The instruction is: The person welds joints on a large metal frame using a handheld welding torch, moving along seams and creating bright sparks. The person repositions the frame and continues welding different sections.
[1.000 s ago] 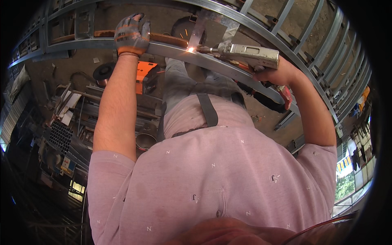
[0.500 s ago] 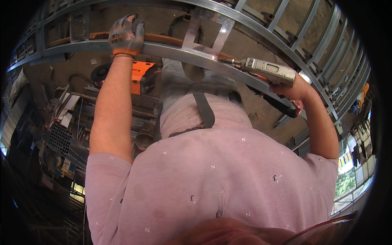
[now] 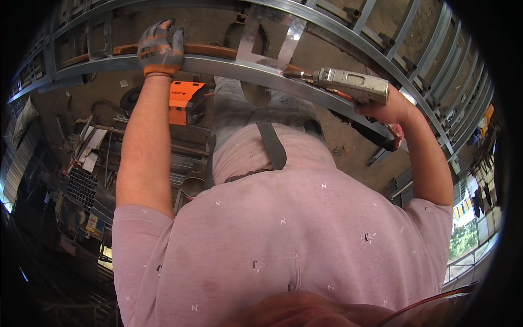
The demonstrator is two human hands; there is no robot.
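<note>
My left hand (image 3: pixel 160 50), in a grey glove with orange trim, is closed over a long silver metal beam (image 3: pixel 218 66). Bare, my right hand (image 3: pixel 384 106) grips a scuffed silver-grey welding gun (image 3: pixel 354 80) from below. The gun points left, its thin nozzle (image 3: pixel 294 74) at the beam's upper edge. There the tip meets the lower right corner of a shiny rectangular metal frame piece (image 3: pixel 286 49). A small pinkish glow shows at the tip. How the right fingers wrap the handle is partly hidden.
Rows of metal bars (image 3: pixel 436 60) form a large frame at the far right. An orange machine (image 3: pixel 182 101) stands on the floor beyond my left forearm. Stacked tube ends (image 3: pixel 81 185) and metal scraps lie at the left. A dark cable or strap (image 3: pixel 370 136) hangs below the gun.
The whole view has shifted slightly, so the hands, beam and gun all appear a little further left. The bright spot at the nozzle tip has grown dimmer. Both hands keep their grip.
</note>
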